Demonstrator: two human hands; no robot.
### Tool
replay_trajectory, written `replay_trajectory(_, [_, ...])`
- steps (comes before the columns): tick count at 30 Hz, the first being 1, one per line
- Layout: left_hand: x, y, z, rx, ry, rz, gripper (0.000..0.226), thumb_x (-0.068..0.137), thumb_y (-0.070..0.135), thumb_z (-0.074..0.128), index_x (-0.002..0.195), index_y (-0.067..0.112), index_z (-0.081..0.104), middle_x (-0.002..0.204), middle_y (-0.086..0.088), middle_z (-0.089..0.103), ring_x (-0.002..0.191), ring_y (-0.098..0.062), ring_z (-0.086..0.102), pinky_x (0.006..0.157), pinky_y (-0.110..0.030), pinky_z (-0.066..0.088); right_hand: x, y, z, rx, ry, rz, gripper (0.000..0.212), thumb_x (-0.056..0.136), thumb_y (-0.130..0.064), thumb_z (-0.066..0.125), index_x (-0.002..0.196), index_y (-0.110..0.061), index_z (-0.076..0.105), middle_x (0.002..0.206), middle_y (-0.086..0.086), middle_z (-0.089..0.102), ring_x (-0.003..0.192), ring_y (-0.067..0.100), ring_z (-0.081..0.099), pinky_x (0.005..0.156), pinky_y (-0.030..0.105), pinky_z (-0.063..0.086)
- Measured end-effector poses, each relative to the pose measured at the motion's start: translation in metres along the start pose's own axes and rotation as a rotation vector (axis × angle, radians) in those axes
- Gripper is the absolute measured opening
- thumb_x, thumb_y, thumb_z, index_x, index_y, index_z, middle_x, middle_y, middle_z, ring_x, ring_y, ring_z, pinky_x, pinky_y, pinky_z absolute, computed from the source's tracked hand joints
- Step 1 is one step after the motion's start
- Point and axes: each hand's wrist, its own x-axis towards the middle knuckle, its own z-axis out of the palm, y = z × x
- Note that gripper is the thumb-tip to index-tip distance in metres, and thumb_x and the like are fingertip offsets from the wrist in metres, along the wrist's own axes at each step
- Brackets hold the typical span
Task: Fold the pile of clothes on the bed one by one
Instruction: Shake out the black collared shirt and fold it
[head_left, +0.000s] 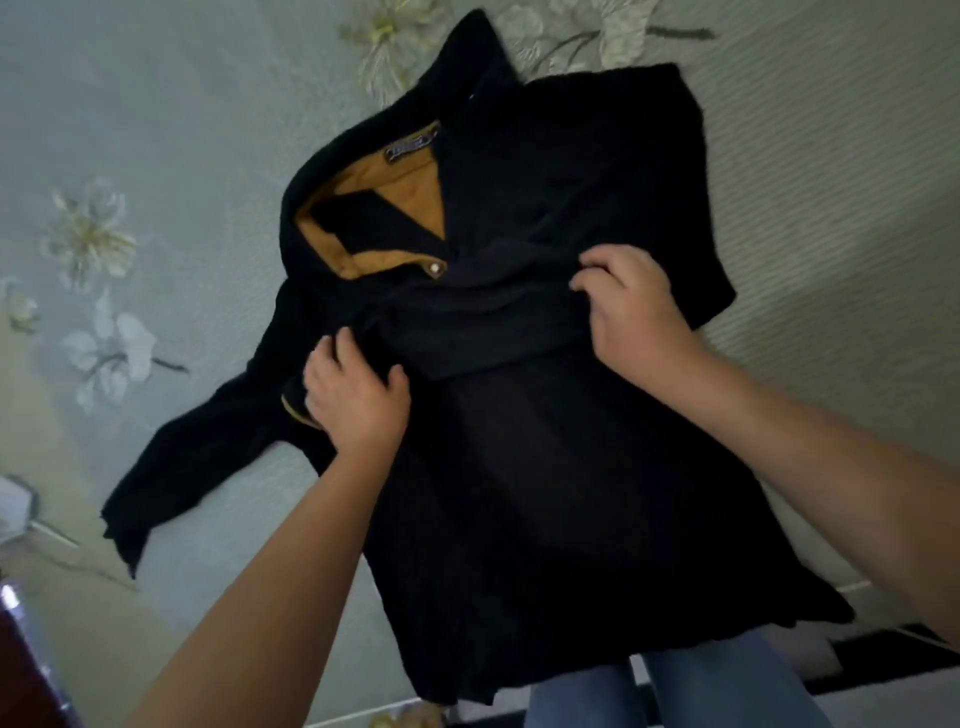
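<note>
Black polo shirt (545, 467), mustard collar lining (395, 182), one pale button (432, 267). Spread front-up on bed (831, 156) with pale green floral bedspread; hem hanging over near edge toward jeans-clad legs (701, 686).

Left hand (353, 400): fingers curled, pinching fabric just below collar, near a mustard-edged trim (296, 410). Right hand (628, 306): fingers curled, gripping a raised fold across chest. Left-side sleeve (171, 478) lying loose and outstretched; right-side sleeve (675, 156) already turned in over body.

Risks, judged: overhanging hem likely to drag shirt off bed if both grips loosen; uneven pull between hands liable to skew fold and bunch chest cloth; loose sleeve apt to trail out of finished fold; open collar prone to creasing under it.

Containers: none visible. Rest of pile: not in view.
</note>
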Motion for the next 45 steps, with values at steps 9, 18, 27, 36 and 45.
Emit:
replay_trajectory(9, [0.016, -0.068, 0.007, -0.392, 0.042, -0.326, 0.064, 0.093, 0.033, 0.047, 0.143, 0.004, 0.019, 0.142, -0.022, 0.033, 0.131, -0.036, 0.032, 0.106, -0.042, 0.028, 0.086, -0.004, 0.019, -0.638, -0.400, 0.097, 0.044, 0.080, -0.004, 0.055, 0.123, -0.002, 0.046, 0.123, 0.023, 0.046, 0.119, 0.037, 0.039, 0.111, 0.055, 0.007])
replay_trajectory(18, [0.032, -0.084, 0.009, -0.349, 0.114, -0.284, 0.024, 0.098, 0.015, 0.032, 0.111, -0.003, 0.042, 0.111, -0.029, 0.052, 0.098, -0.044, 0.051, 0.071, -0.044, 0.036, 0.113, 0.007, -0.006, -0.621, -0.185, 0.347, 0.028, 0.083, -0.003, 0.049, 0.110, -0.003, 0.057, 0.114, 0.021, 0.052, 0.104, 0.038, 0.050, 0.091, 0.041, 0.030])
replay_trajectory(27, [0.045, -0.103, 0.018, -0.550, 0.272, -0.228, 0.036, 0.096, 0.023, 0.041, 0.127, 0.006, 0.040, 0.117, -0.022, 0.051, 0.099, -0.036, 0.053, 0.072, -0.036, 0.036, 0.090, -0.014, 0.023, -0.651, -0.239, -0.026, 0.049, 0.085, -0.005, 0.049, 0.132, 0.003, 0.040, 0.138, 0.026, 0.038, 0.130, 0.040, 0.033, 0.107, 0.057, 0.016])
replay_trajectory(36, [-0.023, -0.172, 0.041, -0.615, 0.317, -0.237, 0.041, 0.094, 0.017, 0.045, 0.134, 0.007, 0.040, 0.124, -0.024, 0.039, 0.102, -0.028, 0.045, 0.085, -0.028, 0.034, 0.033, -0.115, 0.089, -0.472, -0.637, -0.437, 0.052, 0.092, -0.024, 0.050, 0.140, -0.010, 0.035, 0.149, 0.009, 0.030, 0.139, 0.033, 0.022, 0.112, 0.051, 0.011])
replay_trajectory(45, [0.011, -0.279, 0.015, -1.219, 0.483, -0.997, 0.054, 0.092, 0.026, 0.052, 0.139, 0.011, 0.029, 0.122, -0.006, 0.050, 0.110, -0.018, 0.050, 0.099, -0.027, 0.037, 0.017, -0.184, 0.185, -0.502, -0.758, -0.440, 0.060, 0.095, -0.044, 0.032, 0.147, -0.023, 0.010, 0.156, -0.007, -0.003, 0.144, 0.019, -0.006, 0.113, 0.048, -0.006])
